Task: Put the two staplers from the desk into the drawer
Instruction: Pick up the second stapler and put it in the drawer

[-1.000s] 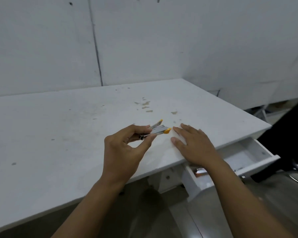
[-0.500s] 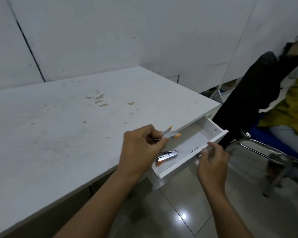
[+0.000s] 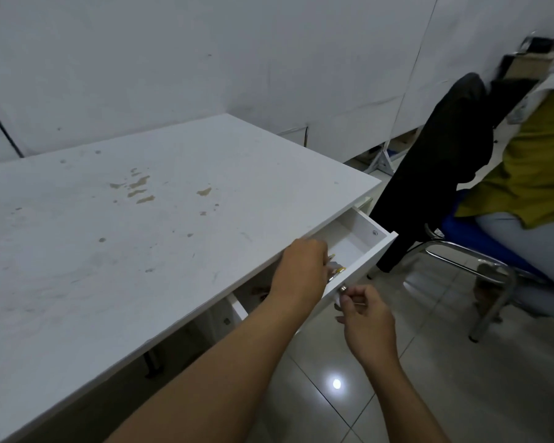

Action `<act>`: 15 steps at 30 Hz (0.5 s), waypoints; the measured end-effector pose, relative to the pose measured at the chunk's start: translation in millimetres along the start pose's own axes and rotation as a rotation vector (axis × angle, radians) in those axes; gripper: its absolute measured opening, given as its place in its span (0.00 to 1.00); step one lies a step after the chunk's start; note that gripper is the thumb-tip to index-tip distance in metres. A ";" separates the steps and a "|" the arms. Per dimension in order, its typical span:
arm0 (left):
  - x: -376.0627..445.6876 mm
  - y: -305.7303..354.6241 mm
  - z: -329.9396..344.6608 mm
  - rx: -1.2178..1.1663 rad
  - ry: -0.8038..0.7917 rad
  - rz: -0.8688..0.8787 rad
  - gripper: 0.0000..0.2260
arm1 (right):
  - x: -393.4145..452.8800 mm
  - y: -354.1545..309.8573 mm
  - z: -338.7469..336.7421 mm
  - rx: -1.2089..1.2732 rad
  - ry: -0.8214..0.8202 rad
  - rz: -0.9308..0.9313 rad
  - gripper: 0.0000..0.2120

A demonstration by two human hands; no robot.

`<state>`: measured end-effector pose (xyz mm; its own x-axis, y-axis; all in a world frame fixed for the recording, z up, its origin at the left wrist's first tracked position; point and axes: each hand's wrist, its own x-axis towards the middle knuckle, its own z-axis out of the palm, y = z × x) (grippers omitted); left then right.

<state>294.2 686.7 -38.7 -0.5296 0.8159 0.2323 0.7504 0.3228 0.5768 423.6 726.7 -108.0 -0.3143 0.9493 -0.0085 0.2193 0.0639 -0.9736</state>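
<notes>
The white table fills most of the view, its top stained with a few brownish marks. To the right a black garment hangs over a metal-framed chair with a blue seat, where someone in a yellow top sits. Under the table's right edge the white drawer stands pulled out. The left hand reaches down into it, fingers curled around a stapler with yellow tips, which sits low inside the drawer near its front panel. The right hand pinches the small metal knob on the drawer front. The second stapler is hidden behind the left hand.
</notes>
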 end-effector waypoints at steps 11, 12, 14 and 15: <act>13.6 -1.2 5.4 0.226 -0.187 -0.048 0.08 | -3.7 6.0 6.2 -0.038 0.037 -0.022 0.08; 9.5 0.8 0.5 0.222 -0.195 -0.041 0.09 | -4.3 6.1 5.8 -0.034 0.038 -0.026 0.08; 0.2 8.0 -17.6 0.157 -0.166 -0.028 0.11 | -4.8 5.6 4.8 -0.019 0.038 -0.025 0.08; -5.1 11.0 -30.7 0.104 -0.116 -0.013 0.13 | -5.3 4.9 4.5 -0.012 0.038 -0.022 0.08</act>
<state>293.1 671.3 -9.5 -0.4945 0.8594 0.1300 0.7841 0.3765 0.4933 422.2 720.6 -113.8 -0.2843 0.9585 0.0218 0.2239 0.0884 -0.9706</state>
